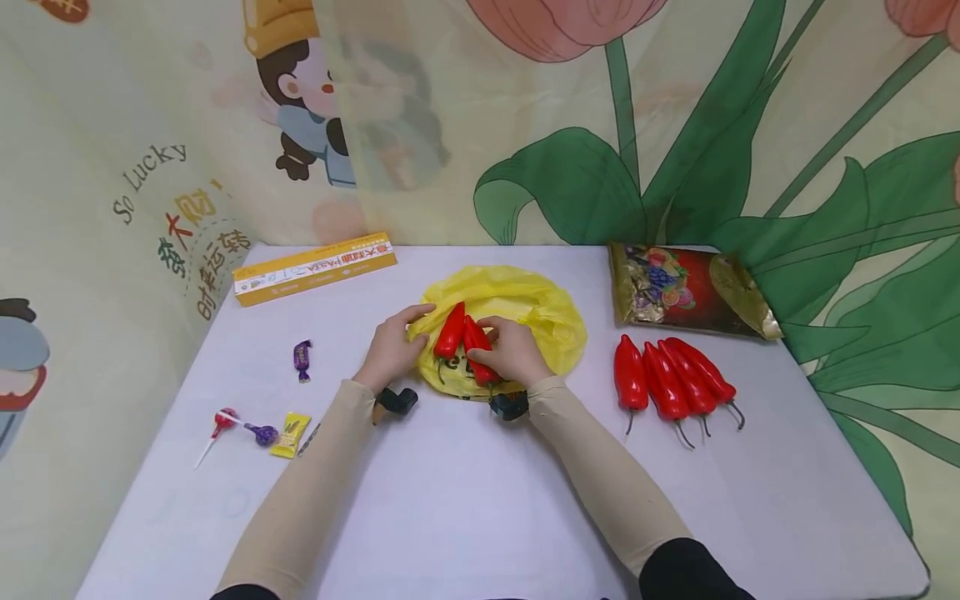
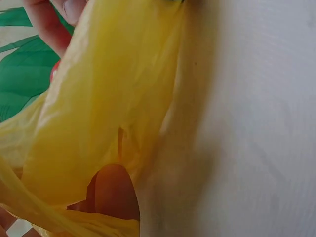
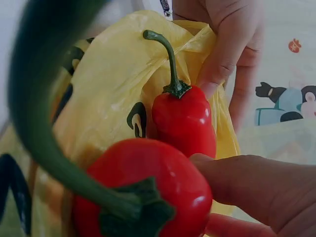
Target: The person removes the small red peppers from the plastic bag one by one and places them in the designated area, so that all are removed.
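A thin yellow plastic bag (image 1: 558,312) with black print lies mid-table, between both hands. My left hand (image 1: 392,346) grips its left edge; in the left wrist view a fingertip (image 2: 116,192) shows past the yellow film (image 2: 108,98). With thumb and fingers my right hand (image 1: 516,354) holds a red chili pepper (image 1: 477,346) over the bag, its green stem pointing toward me. Another red pepper (image 1: 450,333) rests against the bag just left of it. Seen from the right wrist, that second pepper (image 3: 182,118) sits behind the held pepper (image 3: 148,182), close to the left hand's fingers.
Several red peppers (image 1: 663,383) lie in a row on the right, below a gold and red packet (image 1: 686,287). At the back left is a yellow pasta box (image 1: 315,271). Left of the arms lie a purple candy (image 1: 302,360), two lollipops (image 1: 262,434) and a yellow sachet (image 1: 291,435).
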The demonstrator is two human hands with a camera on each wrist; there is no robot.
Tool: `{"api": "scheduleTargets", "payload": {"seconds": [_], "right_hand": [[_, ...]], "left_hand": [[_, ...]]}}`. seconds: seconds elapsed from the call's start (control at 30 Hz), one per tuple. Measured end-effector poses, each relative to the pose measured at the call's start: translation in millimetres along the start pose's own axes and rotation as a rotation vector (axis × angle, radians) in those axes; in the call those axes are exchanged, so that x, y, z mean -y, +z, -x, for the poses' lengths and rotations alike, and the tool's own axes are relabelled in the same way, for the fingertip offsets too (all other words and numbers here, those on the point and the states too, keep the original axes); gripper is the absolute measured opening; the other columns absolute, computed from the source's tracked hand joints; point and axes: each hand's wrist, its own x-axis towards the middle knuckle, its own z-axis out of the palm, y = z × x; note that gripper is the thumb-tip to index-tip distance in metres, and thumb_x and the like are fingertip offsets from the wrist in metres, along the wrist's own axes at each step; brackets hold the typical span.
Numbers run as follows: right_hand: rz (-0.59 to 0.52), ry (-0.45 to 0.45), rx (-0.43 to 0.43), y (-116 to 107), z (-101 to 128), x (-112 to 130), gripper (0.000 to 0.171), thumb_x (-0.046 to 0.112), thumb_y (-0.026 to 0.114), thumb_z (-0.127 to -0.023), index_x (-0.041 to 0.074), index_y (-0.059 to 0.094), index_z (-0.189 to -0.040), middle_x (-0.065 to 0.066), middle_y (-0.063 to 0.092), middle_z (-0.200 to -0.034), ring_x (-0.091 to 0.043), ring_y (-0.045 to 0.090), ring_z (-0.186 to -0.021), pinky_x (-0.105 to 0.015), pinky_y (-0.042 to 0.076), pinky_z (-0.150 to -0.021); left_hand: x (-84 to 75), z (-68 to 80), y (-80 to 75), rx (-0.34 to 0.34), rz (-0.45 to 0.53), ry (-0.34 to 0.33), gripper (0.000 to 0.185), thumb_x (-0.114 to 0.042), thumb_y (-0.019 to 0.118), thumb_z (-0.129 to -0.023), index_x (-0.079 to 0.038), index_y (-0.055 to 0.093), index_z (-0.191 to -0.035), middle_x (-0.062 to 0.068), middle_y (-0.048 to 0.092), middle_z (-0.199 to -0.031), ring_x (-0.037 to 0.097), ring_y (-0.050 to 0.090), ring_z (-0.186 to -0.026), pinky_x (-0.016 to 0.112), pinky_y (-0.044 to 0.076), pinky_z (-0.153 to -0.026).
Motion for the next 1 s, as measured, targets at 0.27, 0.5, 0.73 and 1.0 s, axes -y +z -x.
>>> {"api": "scheduleTargets", "payload": {"seconds": [0.27,0.5,0.73,1.0], "right_hand": [[-0.078,-0.004,-0.07,-26,21,-5,0.055,0.029,0.079,-0.091,0.017,0.062,-0.142,-0.011,0.07,-0.126,-0.028,0.068,-0.107,-0.036,0.065,-0.079],[-0.115,0.086,-0.114,-61,50,-39,0.06,0.031,0.08,-0.091,0.022,0.059,-0.145,-0.011,0.065,-0.136,-0.03,0.064,-0.111,-0.036,0.065,-0.081],[-0.042,0.178,-0.172,-86,72,-75,0.063,0.032,0.079,-0.091,0.02,0.056,-0.149,-0.015,0.064,-0.138,-0.032,0.06,-0.115,-0.033,0.064,-0.076],[0.158,0.245,-0.217,-94,87,-96,0.064,0.027,0.078,-0.092,0.011,0.055,-0.149,-0.02,0.066,-0.134,-0.035,0.062,-0.114,-0.046,0.064,-0.087]], "left_hand": [[-2.9,2.0,-4.7,-0.009,-0.006,0.023,0.052,-0.013,0.057,-0.102,-0.02,0.051,-0.153,0.016,0.053,-0.155,0.033,0.054,-0.115,0.048,0.049,-0.104],[-0.6,4.2,-4.4,-0.004,0.023,0.004,0.051,-0.013,0.056,-0.103,-0.02,0.051,-0.153,0.015,0.05,-0.158,0.035,0.049,-0.129,0.055,0.04,-0.12],[4.4,4.6,-5.2,-0.04,0.01,0.039,0.051,-0.009,0.055,-0.101,-0.017,0.053,-0.151,0.016,0.053,-0.155,0.034,0.051,-0.122,0.055,0.039,-0.12],[3.8,4.5,-5.0,-0.041,0.016,0.049,0.05,-0.011,0.056,-0.101,-0.015,0.054,-0.15,0.017,0.053,-0.156,0.035,0.051,-0.13,0.056,0.036,-0.123]]}}
